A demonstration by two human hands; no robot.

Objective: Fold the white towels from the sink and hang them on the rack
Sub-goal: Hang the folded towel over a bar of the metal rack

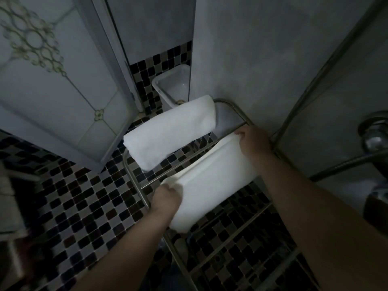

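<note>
Left hand (165, 198): fingers curled, gripping near towel's left corner.
Far towel (170, 131): folded, draped over rack's (134, 179) back bar.
Near towel (212, 181): folded, lying across next bar.
Right hand (253, 141): fingers curled, pinching its right corner.

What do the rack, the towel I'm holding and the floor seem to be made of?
Rack: thin silvery tubes with glints, so probably polished metal, perhaps stainless steel. Held towel: soft white cloth, likely terry, since it drapes and creases. Floor: small glossy mosaic tiles in black and grey, pale grout between them.
</note>
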